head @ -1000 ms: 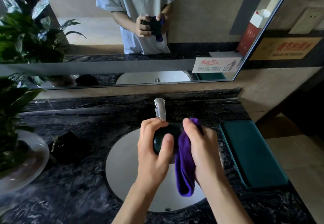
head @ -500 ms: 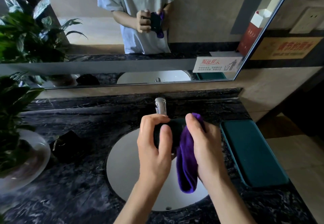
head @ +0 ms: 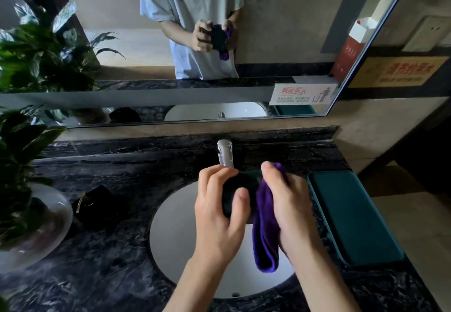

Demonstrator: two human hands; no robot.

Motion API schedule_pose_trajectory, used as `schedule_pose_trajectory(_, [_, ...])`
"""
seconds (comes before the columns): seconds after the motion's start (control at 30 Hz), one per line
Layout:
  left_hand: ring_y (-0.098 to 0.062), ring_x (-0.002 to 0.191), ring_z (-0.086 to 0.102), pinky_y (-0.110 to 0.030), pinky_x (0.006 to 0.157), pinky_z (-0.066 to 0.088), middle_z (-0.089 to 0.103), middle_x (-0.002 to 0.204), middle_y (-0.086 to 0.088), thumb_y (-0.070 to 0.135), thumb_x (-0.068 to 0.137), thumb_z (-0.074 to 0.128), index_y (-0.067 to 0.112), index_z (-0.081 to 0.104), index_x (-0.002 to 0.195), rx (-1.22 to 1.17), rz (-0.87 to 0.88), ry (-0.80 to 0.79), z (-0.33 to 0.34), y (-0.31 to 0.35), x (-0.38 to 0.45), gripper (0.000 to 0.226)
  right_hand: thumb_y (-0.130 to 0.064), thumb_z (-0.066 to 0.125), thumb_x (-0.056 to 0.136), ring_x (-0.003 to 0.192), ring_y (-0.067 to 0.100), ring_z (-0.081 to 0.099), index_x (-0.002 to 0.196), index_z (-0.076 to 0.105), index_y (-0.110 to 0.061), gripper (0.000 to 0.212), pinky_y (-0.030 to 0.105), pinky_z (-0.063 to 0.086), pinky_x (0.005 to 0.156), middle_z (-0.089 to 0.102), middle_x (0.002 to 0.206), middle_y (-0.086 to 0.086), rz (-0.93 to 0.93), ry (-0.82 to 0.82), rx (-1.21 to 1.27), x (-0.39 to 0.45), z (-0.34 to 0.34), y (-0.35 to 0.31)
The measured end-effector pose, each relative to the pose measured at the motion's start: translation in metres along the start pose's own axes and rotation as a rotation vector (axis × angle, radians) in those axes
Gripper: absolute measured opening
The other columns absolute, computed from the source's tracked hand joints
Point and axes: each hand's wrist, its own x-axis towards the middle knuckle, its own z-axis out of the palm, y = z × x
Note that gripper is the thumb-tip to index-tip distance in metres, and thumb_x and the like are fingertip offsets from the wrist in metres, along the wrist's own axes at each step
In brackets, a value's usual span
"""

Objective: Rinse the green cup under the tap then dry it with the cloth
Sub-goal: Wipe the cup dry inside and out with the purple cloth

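Observation:
The dark green cup (head: 240, 185) is held over the white sink basin (head: 170, 233), just in front of the chrome tap (head: 225, 153). My left hand (head: 217, 211) is wrapped around the cup's left side, thumb across its front. My right hand (head: 288, 204) presses the purple cloth (head: 264, 233) against the cup's right side; the cloth's loose end hangs down over the basin. Most of the cup is hidden by my fingers and the cloth. No water runs from the tap.
A dark marble counter (head: 109, 263) surrounds the basin. A teal tray (head: 353, 216) lies on the right. A potted plant in a glass bowl (head: 31, 226) and a small dark object (head: 97, 204) sit on the left. A mirror (head: 280, 31) stands behind.
Both hands with the cup and cloth have shifted slightly toward the tap, and the cup has turned a little within the cloth. The grips are unchanged.

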Motion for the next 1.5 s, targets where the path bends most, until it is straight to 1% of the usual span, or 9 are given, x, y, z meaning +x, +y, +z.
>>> schedule_pose_trajectory(0.23, [-0.008, 0.057, 0.060, -0.021, 0.047, 0.048, 0.069, 0.073, 0.004, 0.023, 0.105, 0.051, 0.028, 0.070, 0.075, -0.544, -0.946, -0.033, 0.003, 0.006, 0.019, 0.036, -0.045, 0.056, 0.089, 0.042, 0.003, 0.034, 0.054, 0.033, -0.031, 0.045, 0.026, 0.032, 0.045, 0.037, 0.042, -0.013, -0.471, 0.035, -0.446, -0.017, 0.004, 0.012])
schedule_pose_trajectory(0.47, [-0.012, 0.108, 0.063, -0.023, 0.093, 0.051, 0.059, 0.117, 0.013, 0.036, 0.099, 0.052, 0.036, 0.058, 0.115, -0.035, -0.041, -0.130, -0.002, -0.001, -0.004, 0.017, -0.046, 0.067, 0.082, 0.059, 0.021, 0.038, 0.062, 0.043, -0.006, 0.051, 0.046, 0.037, 0.053, 0.038, 0.059, 0.006, 0.039, -0.013, 0.071, -0.005, -0.005, 0.004])
schedule_pose_trajectory(0.6, [-0.007, 0.062, 0.059, -0.027, 0.052, 0.051, 0.066, 0.083, 0.013, 0.033, 0.099, 0.048, 0.033, 0.064, 0.092, -0.351, -0.398, 0.046, 0.004, 0.014, 0.006, 0.018, -0.037, 0.061, 0.092, 0.044, 0.006, 0.028, 0.054, 0.034, -0.019, 0.049, 0.019, 0.027, 0.047, 0.030, 0.045, -0.010, -0.261, -0.012, -0.169, -0.014, -0.002, -0.002])
schedule_pose_trajectory(0.77, [-0.011, 0.063, 0.057, -0.020, 0.048, 0.046, 0.065, 0.075, 0.005, 0.036, 0.087, 0.057, 0.027, 0.068, 0.076, -0.664, -0.802, -0.028, -0.002, 0.022, 0.020, 0.017, -0.038, 0.057, 0.092, 0.044, 0.014, 0.041, 0.054, 0.041, -0.015, 0.047, 0.026, 0.035, 0.046, 0.040, 0.046, -0.005, -0.585, 0.038, -0.435, -0.023, -0.002, -0.001])
schedule_pose_trajectory(1.0, [-0.005, 0.106, 0.063, -0.015, 0.089, 0.049, 0.063, 0.114, 0.008, 0.039, 0.098, 0.054, 0.036, 0.059, 0.110, -0.050, -0.020, -0.088, -0.011, 0.007, 0.004, 0.013, -0.046, 0.064, 0.083, 0.057, 0.019, 0.038, 0.059, 0.044, -0.009, 0.049, 0.035, 0.033, 0.057, 0.039, 0.057, 0.005, -0.058, 0.023, 0.059, -0.012, 0.002, -0.008])
schedule_pose_trajectory(1.23, [-0.012, 0.068, 0.055, -0.022, 0.054, 0.046, 0.062, 0.078, 0.002, 0.036, 0.088, 0.056, 0.013, 0.065, 0.084, -0.573, -0.727, -0.039, -0.013, 0.025, 0.030, 0.025, -0.035, 0.058, 0.093, 0.047, 0.001, 0.032, 0.062, 0.033, -0.032, 0.040, 0.017, 0.028, 0.049, 0.031, 0.051, -0.016, -0.657, 0.080, -0.436, -0.027, 0.008, -0.012])
schedule_pose_trajectory(1.33, [-0.013, 0.062, 0.060, -0.029, 0.055, 0.051, 0.066, 0.076, 0.010, 0.052, 0.085, 0.056, 0.031, 0.065, 0.091, -0.348, -0.564, -0.101, -0.018, 0.031, 0.028, 0.023, -0.041, 0.060, 0.090, 0.046, 0.002, 0.035, 0.055, 0.041, -0.025, 0.042, 0.020, 0.031, 0.047, 0.039, 0.048, -0.014, -0.443, 0.077, -0.169, -0.023, 0.005, -0.013])
schedule_pose_trajectory(1.43, [-0.015, 0.097, 0.068, -0.042, 0.069, 0.062, 0.064, 0.110, 0.009, 0.047, 0.091, 0.056, 0.042, 0.060, 0.112, -0.043, -0.141, -0.129, -0.018, 0.032, 0.018, 0.021, -0.047, 0.069, 0.081, 0.059, 0.021, 0.039, 0.060, 0.047, -0.012, 0.046, 0.044, 0.034, 0.054, 0.042, 0.059, 0.005, -0.001, -0.013, 0.214, -0.012, -0.001, -0.017])
schedule_pose_trajectory(1.5, [-0.016, 0.098, 0.068, -0.039, 0.071, 0.062, 0.064, 0.110, 0.008, 0.040, 0.094, 0.052, 0.039, 0.061, 0.112, -0.073, -0.118, -0.072, -0.012, 0.032, 0.014, 0.020, -0.045, 0.065, 0.082, 0.058, 0.021, 0.036, 0.059, 0.043, -0.015, 0.043, 0.044, 0.035, 0.052, 0.038, 0.057, 0.002, -0.038, -0.009, 0.104, -0.010, -0.002, -0.021])
